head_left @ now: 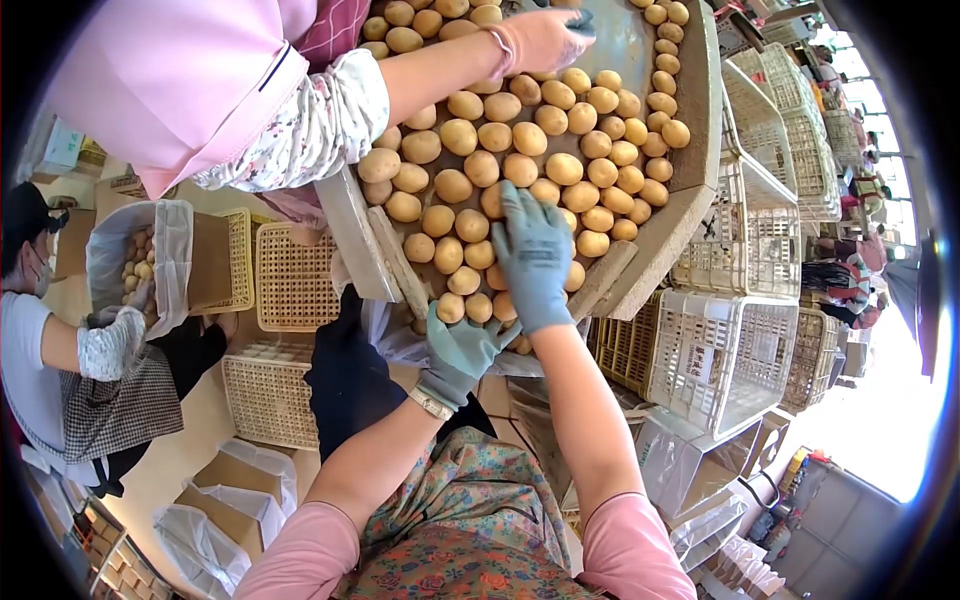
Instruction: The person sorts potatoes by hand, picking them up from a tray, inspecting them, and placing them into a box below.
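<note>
Many round, yellow-brown, potato-like pieces of produce (pixel 482 168) lie in a single layer on a wood-edged sorting table (pixel 668 235). My right hand (pixel 538 255), in a grey-green glove, rests on top of them near the narrow lower end. Its fingers are spread and pressed on the pieces, gripping none. Below it, my left hand (pixel 460 350), gloved alike, is cupped at the mouth of the table. Its fingers are apart against the lowest pieces, and I cannot see it close around any. Plastic lining (pixel 402 340) shows under the mouth.
A co-worker's gloved hand (pixel 545 42) reaches over the table's top. Stacked crates (pixel 735 215) stand on the right, and yellow crates (pixel 290 275) on the left. Another person (pixel 85 360) handles a lined box (pixel 180 255). Open lined boxes (pixel 235 500) sit at lower left.
</note>
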A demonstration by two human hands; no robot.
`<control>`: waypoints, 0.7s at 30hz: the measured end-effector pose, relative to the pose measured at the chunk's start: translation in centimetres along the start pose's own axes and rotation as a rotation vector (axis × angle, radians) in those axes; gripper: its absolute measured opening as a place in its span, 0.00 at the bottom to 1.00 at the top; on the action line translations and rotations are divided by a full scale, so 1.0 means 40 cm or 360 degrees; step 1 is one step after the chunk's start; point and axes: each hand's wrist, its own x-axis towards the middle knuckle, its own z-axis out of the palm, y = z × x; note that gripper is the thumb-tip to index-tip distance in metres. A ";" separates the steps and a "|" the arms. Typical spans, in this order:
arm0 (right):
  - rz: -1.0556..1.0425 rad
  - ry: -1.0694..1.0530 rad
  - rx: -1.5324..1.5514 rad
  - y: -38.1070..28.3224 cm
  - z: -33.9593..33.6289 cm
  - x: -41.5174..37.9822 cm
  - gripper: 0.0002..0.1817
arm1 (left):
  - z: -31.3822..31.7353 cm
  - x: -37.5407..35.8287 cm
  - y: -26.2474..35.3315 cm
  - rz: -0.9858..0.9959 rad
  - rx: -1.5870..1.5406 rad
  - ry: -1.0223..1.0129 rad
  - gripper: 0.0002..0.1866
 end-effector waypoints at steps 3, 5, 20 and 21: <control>0.0086 -0.0391 -0.0231 -0.023 0.035 0.011 0.30 | -0.026 0.004 0.001 -0.0036 -0.0060 0.0012 0.39; 0.0127 -0.0336 -0.0177 -0.018 0.051 0.001 0.31 | -0.023 -0.009 -0.013 0.0087 0.0216 -0.0158 0.39; 0.0365 -0.0005 0.0874 -0.002 -0.041 -0.012 0.33 | 0.003 -0.004 0.005 -0.0083 -0.0011 -0.0191 0.40; 0.0576 -0.0009 0.1244 -0.017 -0.058 -0.030 0.33 | 0.005 -0.004 0.006 -0.0118 -0.0064 -0.0194 0.38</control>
